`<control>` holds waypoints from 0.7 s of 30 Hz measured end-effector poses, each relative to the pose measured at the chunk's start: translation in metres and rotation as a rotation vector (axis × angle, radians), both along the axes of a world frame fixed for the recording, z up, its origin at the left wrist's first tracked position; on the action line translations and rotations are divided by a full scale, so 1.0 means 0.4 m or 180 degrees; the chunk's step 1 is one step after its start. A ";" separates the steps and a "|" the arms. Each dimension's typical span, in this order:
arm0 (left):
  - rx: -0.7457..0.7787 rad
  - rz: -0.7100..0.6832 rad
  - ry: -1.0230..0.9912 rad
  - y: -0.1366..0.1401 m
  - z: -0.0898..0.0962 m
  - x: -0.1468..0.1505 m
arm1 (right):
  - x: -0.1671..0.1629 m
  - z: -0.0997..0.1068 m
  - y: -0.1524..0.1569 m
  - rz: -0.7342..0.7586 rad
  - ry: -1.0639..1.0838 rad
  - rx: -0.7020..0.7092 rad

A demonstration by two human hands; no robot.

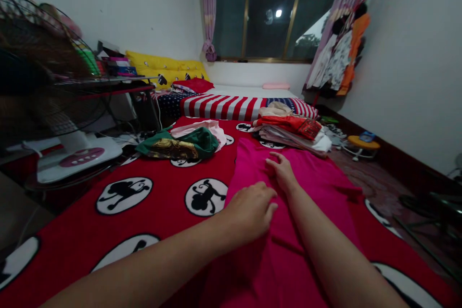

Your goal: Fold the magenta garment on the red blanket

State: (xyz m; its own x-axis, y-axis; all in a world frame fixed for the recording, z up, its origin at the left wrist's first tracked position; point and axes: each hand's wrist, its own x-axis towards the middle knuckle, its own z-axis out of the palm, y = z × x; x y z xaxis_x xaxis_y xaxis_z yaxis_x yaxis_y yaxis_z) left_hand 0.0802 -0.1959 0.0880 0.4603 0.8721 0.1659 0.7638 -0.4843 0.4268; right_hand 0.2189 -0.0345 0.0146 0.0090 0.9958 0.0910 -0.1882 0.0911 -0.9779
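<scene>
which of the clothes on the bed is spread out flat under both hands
The magenta garment; the left hand and right hand rest on it. The green garment lies crumpled, the folded stack is piled.

Light: I see dim indoor light; lamp glare in window [278, 13] at twelve o'clock
Edges: bowed; fan [43, 82] at nine o'clock blurred

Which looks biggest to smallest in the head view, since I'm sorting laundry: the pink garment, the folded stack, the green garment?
1. pink garment, though nearest the camera.
2. and 3. folded stack and green garment look alike; unranked.
</scene>
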 end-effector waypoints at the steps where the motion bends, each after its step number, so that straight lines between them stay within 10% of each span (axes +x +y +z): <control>1: 0.0230 0.0241 0.0079 0.029 -0.028 0.000 | 0.001 -0.006 0.003 -0.0026 -0.0066 0.0068; 8: 0.0359 0.0638 0.0662 0.106 -0.182 -0.048 | 0.015 -0.053 0.039 -0.1079 -0.1004 0.0669; 21: 0.0649 0.0563 0.0475 0.095 -0.185 -0.030 | 0.021 -0.035 0.035 -0.1334 -0.2460 0.1197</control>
